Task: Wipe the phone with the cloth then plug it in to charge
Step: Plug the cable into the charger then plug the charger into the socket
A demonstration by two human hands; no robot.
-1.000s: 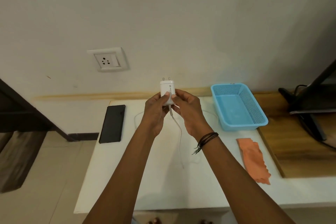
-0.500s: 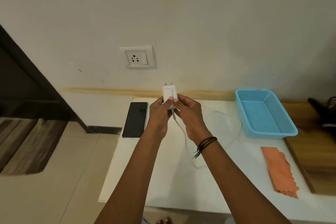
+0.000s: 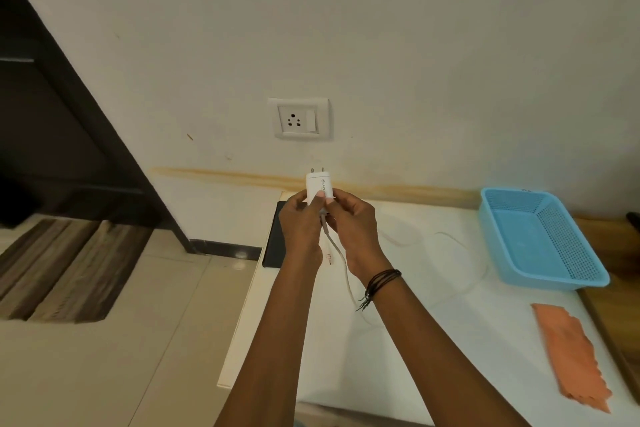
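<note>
Head view: your left grip and right grip were both clenched round the white charger adapter. You held it in the air over the far edge of the surface, with its two pins pointing up. The wall socket sat above it, apart, nothing plugged in. The right fingers pinched the adapter's lower end where the white cable left it. The cable hung between your wrists, then looped over the surface to the right; I couldn't tell where its free end lay. The phone lay flat and dark at the far left corner of the surface, mostly hidden behind the left grip, and no cable showed going into it. The orange cloth lay flat at the near right, well apart from the phone. Handling, my call: the adapter looked light, rigid, smooth plastic, so hold its side faces, keep fingers off the pins and push straight. The cable was limp and would drag and snag, so take it at the stiff connector, not mid-cord. The phone looked thin, stiff, slick and probably breakable, and it sat near the surface's edge. Take it by the long sides and steady it while plugging in. The cloth looked soft and light. One container: the blue mesh basket stood upright at the far right, with only its mesh floor showing inside.
</note>
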